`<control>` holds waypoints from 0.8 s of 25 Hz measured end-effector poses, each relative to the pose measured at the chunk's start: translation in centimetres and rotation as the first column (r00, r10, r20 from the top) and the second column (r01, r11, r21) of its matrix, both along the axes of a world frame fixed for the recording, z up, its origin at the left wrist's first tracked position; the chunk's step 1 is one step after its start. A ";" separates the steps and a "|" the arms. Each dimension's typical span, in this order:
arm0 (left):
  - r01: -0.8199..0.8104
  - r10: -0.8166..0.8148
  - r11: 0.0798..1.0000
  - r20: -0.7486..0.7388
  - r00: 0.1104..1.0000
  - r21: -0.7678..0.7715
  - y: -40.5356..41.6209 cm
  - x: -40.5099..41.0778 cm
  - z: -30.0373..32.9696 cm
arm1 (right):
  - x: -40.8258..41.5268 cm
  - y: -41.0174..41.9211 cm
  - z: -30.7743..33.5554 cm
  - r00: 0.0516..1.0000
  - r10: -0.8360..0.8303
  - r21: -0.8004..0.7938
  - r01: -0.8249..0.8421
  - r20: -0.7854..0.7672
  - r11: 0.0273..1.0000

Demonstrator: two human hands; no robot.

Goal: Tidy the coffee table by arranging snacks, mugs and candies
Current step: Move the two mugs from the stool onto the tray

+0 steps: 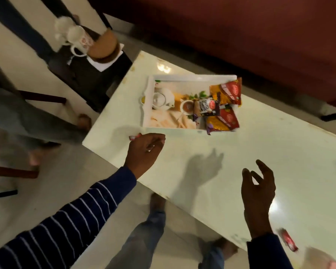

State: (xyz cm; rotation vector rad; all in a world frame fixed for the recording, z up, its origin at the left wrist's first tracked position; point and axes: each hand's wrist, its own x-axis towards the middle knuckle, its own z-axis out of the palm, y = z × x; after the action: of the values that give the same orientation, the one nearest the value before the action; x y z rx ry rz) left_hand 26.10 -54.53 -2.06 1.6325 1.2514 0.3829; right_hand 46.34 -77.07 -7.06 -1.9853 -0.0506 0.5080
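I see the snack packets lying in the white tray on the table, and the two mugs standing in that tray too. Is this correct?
Not quite. The head view shows the snack packets in the white tray on the table, but the two mugs are not in that tray: they stand on the dark side table beyond the coffee table's far corner.

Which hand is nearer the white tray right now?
Left. The left hand sits just below the white tray's near edge; the right hand hangs farther back toward the table's near edge.
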 end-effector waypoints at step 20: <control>-0.158 0.177 0.973 -0.099 0.979 0.169 17.1 -7.2 1.1 | -9.4 21.7 3.8 0.946 0.316 0.103 -0.308 -0.071 0.946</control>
State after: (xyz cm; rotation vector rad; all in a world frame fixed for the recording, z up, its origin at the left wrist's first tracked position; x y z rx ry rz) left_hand 18.90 -37.39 -0.99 1.7084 1.4824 0.5132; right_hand 36.95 -55.34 -3.25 -1.8722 -0.3337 0.7828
